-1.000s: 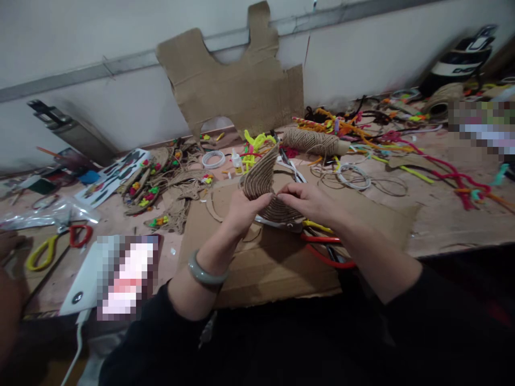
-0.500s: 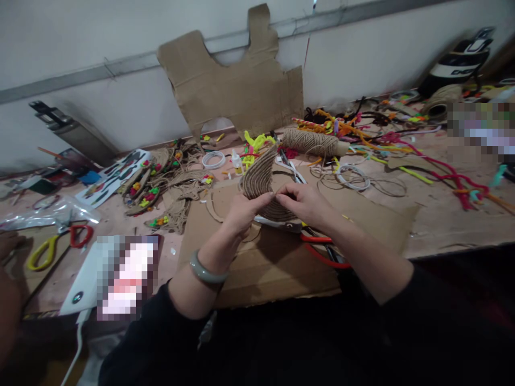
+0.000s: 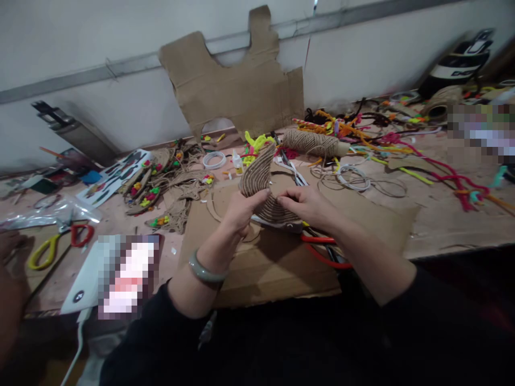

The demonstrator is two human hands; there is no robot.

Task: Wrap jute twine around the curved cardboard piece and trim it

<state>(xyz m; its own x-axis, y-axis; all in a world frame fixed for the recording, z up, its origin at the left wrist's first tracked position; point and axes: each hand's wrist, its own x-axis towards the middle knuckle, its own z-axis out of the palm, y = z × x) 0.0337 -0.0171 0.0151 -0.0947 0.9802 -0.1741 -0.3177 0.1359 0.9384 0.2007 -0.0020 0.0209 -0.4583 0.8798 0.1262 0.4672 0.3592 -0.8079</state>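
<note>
A curved shape covered in rows of brown twine (image 3: 257, 174) is held up over a cardboard sheet (image 3: 241, 268). My left hand (image 3: 242, 212) grips its left side, thumb across the front face. At the right side of the face my right hand (image 3: 303, 203) is closed, thumb and index finger pinched together; what lies between those fingertips is too small to make out. Red-handled scissors (image 3: 325, 261) lie on the cardboard below my right wrist. Behind the shape stands a small glue bottle (image 3: 237, 163), with a spool of twine (image 3: 311, 143) to its right.
Twine-covered pieces with coloured bits (image 3: 148, 182) lie to the left, near yellow-and-red scissors (image 3: 60, 244) and a phone (image 3: 131, 279). Coloured pipe cleaners (image 3: 426, 161) spread across the right. A cut cardboard panel (image 3: 237, 91) leans on the wall. Another person's arm (image 3: 8, 289) shows at far left.
My right hand has drawn slightly away from my left thumb, so more twine rows show between them. My left hand keeps its hold on the shape.
</note>
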